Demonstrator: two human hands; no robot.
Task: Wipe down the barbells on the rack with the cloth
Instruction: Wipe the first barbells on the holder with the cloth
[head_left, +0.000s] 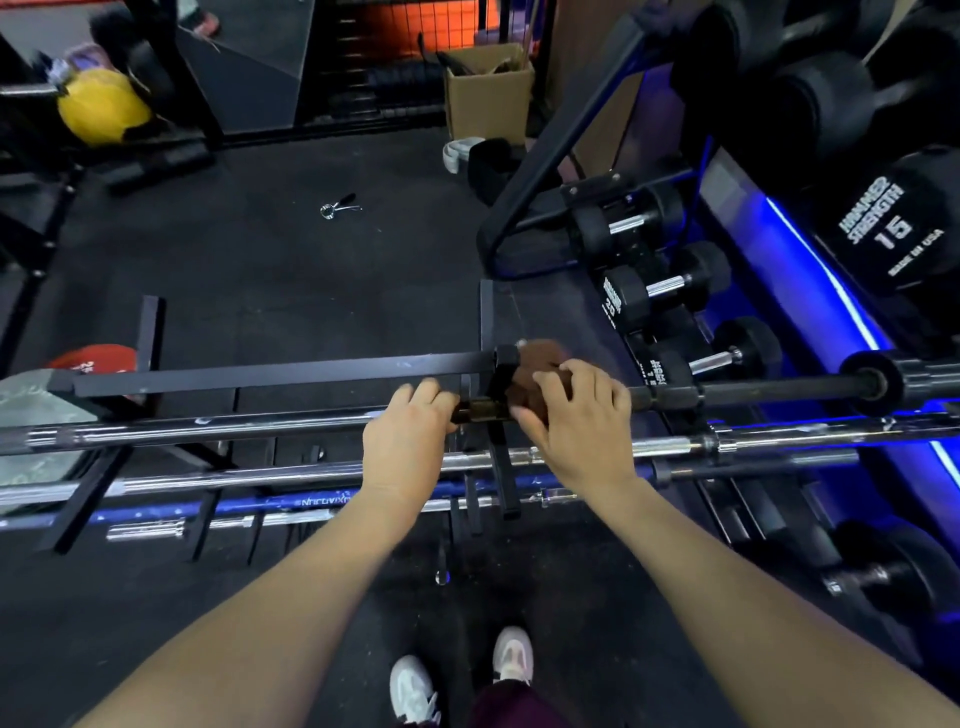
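Top barbell (753, 391) lies crosswise on the rack (291, 371), its long axis running left to right under both hands. Right hand (571, 415) has its fingers curled over a brown cloth (540, 364), bunched against the bar just beyond the fingertips, beside the rack's upright bracket. Left hand (410, 431) sits just to the left, fingers curled round the dark section of the same bar (apparently steadying it). The two hands are near each other, with the bracket between them. Remaining bare bar extends well to the right of the right-hand fingers and to the left of the left-hand fingers. Judgement: the wipe must travel along that axis; the right hand, holding the cloth, is placed to sweep rightward. Lower barbells (291, 478) lie nearer the body than the fingers, parallel.
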